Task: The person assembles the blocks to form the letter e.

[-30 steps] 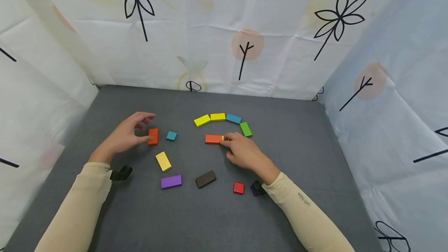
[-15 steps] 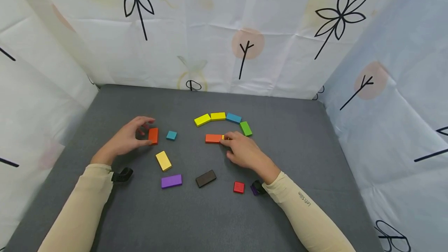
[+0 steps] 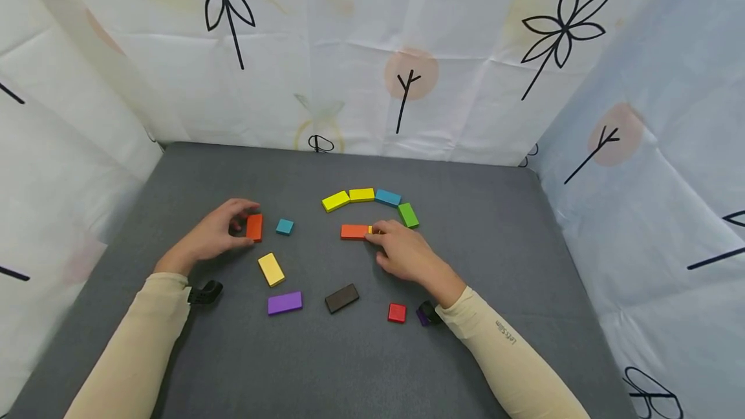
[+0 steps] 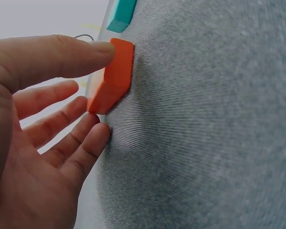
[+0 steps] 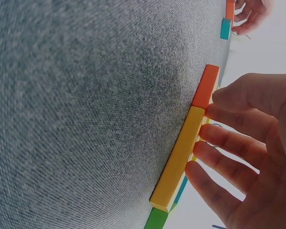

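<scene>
My left hand (image 3: pixel 214 233) brackets an orange block (image 3: pixel 254 227) at the left of the table, thumb at its near end and index finger over its far end. In the left wrist view the thumb (image 4: pixel 81 55) overlaps this block and the other fingers lie around its far side. My right hand (image 3: pixel 405 254) rests at a yellow-orange block (image 5: pixel 178 160) mostly hidden under it in the head view. Its fairly straight fingers (image 5: pixel 238 143) touch that block's upper edge. The right thumb (image 5: pixel 236 93) is right at the end of another orange block (image 3: pixel 354 232) joined to it.
Two yellow blocks (image 3: pixel 335 201), a blue block (image 3: pixel 387 197) and a green block (image 3: pixel 409 215) form a curve behind the right hand. A teal block (image 3: pixel 284 227), pale yellow block (image 3: pixel 271 269), purple block (image 3: pixel 284 303), dark brown block (image 3: pixel 341 299) and red block (image 3: pixel 397 313) lie scattered nearer.
My left hand has come slightly nearer and to the right, its fingers drawing in around the orange block. The right hand and the blocks stay where they were.
</scene>
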A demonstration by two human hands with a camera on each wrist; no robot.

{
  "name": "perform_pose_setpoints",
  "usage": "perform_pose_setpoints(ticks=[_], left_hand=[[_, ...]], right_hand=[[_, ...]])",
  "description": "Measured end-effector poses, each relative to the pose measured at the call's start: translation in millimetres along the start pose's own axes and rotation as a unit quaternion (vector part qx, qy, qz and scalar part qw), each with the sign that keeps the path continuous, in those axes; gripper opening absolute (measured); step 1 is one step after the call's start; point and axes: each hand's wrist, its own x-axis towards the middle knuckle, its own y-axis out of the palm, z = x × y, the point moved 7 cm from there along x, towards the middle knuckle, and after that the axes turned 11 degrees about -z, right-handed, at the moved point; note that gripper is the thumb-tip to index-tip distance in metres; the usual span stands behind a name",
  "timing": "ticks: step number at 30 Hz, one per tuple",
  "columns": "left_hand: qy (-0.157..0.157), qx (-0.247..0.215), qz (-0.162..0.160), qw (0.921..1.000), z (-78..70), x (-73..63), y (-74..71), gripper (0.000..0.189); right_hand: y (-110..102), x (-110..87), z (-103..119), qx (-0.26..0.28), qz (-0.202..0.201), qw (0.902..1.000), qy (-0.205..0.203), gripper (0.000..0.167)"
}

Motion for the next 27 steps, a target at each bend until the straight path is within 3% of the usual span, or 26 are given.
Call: perform_pose_setpoints(ticks=[27], left_hand=[[-0.029, 0.021, 0.005, 0.9993, 9.8, 1.8, 4.7, 0.066]], right_hand=[[-0.3, -0.9, -0.1, 0.008, -0.007, 0.9999, -0.002, 0.048]])
